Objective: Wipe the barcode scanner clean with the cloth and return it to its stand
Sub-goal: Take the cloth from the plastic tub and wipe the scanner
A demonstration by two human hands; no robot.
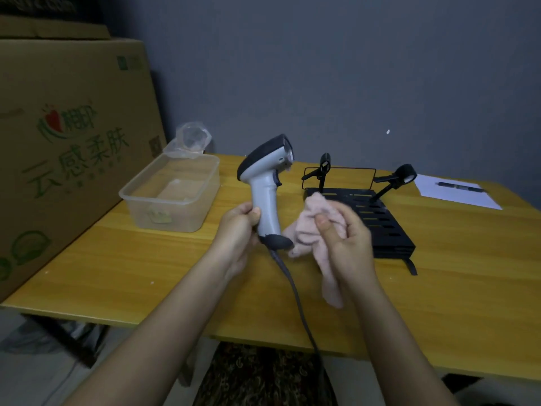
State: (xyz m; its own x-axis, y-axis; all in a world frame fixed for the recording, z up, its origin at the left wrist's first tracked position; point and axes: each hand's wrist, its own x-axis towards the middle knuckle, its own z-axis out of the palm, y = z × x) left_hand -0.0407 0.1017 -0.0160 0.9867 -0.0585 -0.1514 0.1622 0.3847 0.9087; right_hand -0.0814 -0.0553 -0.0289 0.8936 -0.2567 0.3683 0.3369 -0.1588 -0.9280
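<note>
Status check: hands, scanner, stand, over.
Left hand grips scanner upright by its handle. Right hand holds cloth beside it. Stands free behind, nothing blocking.

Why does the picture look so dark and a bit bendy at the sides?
Head view: the room is dimly lit, so the scanner and cloth look soft and grainy; the wide-angle lens bends the table edges and the cardboard box.

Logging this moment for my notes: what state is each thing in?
Grey-and-black barcode scanner: upright, held by left hand.
Pink cloth: bunched in right hand.
Black stand: empty.
Clear plastic tub: open, lidless.
Black pen: lying on white paper.
</note>
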